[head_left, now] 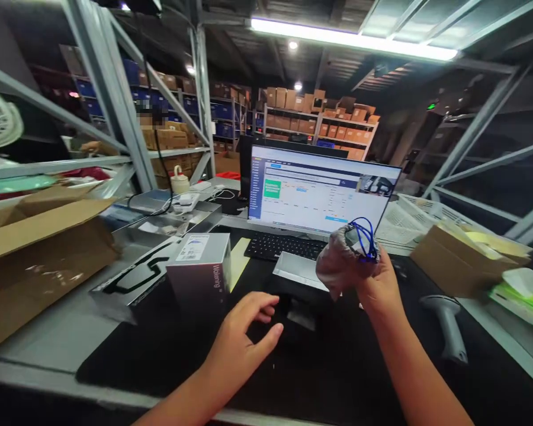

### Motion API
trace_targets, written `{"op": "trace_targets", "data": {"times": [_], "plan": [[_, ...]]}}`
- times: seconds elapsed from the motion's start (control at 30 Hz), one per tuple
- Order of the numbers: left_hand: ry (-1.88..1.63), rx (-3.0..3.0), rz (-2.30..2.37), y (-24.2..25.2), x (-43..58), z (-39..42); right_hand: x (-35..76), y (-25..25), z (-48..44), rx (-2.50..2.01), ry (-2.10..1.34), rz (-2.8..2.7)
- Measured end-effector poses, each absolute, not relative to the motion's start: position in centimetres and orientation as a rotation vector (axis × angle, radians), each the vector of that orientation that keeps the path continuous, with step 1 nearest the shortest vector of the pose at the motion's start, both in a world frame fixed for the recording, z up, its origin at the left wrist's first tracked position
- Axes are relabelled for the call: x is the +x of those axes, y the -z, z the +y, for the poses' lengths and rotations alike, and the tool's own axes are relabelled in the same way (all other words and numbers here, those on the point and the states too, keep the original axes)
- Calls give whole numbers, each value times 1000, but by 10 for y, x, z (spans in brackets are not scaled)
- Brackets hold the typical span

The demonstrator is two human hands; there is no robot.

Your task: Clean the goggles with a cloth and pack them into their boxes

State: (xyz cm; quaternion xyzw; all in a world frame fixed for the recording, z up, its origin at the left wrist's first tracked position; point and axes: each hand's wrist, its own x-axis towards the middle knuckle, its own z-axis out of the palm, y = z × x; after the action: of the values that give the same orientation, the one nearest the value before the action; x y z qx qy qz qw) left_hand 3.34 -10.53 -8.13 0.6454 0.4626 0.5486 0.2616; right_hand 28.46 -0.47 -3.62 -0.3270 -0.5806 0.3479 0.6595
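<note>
My right hand (379,283) is raised above the desk and closed around a grey drawstring pouch (343,260) with a blue cord (364,239) looping out of its top. My left hand (244,334) hovers low over the black desk mat (169,355), fingers apart and slightly curled, holding nothing. It is just right of an upright grey product box (199,275) and in front of a small silver and black device (299,281) at the desk's middle. A black keyboard (284,245) and a lit monitor (320,189) stand behind.
A large open cardboard box (35,260) sits at the left, a flat grey box (133,281) beside the upright one. A handheld scanner (446,322) lies at the right near another open carton (462,257) and white baskets (421,216). Metal shelving with cartons surrounds the desk.
</note>
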Motion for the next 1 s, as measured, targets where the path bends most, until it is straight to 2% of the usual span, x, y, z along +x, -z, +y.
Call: {"op": "trace_targets", "data": {"times": [0.2,0.4,0.53,0.67,0.73,0.83,1.0], "plan": [[-1608,1816,976,69,57,-56,273,17,-11,-771,-611,-1602],[-1630,1721,999,89,72,-36,223,45,-10,-807,-154,-1939],[-1787,1618,1112,104,59,-28,194,53,-11,-782,-284,-2208],[-1883,1590,1216,107,43,-24,205,33,-27,-842,-480,-2460],[-1870,1712,1216,100,38,-26,226,18,-33,-861,-463,-2514],[-1779,2035,1147,87,34,-33,256,2,-36,-880,-370,-2299],[-1650,2428,1116,78,33,-41,256,3,-34,-609,-248,-2304]]}}
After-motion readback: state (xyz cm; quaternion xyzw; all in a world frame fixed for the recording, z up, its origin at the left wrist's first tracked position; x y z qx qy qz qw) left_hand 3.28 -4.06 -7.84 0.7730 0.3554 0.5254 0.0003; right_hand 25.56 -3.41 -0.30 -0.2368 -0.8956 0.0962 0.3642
